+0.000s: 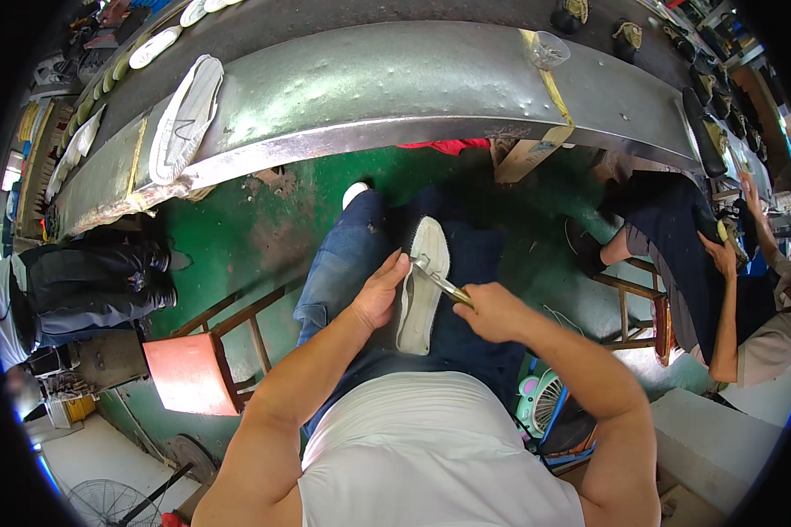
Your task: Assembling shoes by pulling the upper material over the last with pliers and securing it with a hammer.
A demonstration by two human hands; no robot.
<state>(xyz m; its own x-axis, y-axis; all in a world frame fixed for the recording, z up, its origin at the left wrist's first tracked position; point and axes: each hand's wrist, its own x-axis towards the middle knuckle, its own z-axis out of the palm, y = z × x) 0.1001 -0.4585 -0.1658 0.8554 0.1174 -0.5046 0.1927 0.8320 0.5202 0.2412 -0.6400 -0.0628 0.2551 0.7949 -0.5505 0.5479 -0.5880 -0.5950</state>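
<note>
Shoe [417, 323], off-white and long, lies across the person's jeans [344, 263] at the dial's centre, its ends toward twelve and six. At nine o'clock, the left hand [381, 292] grasps its side edge, fingertips close to the head of a metal tool [446, 285]. At four, the right hand [492, 313] is wrapped around that tool's handle; the head sits over the shoe's upper half, and whether it touches cannot be told. A metal-faced bench [369, 83] spans twelve o'clock, bearing a pale shoe piece [187, 119] at ten. A reddish stool [192, 373] stands at eight, another person [722, 255] at three.
</note>
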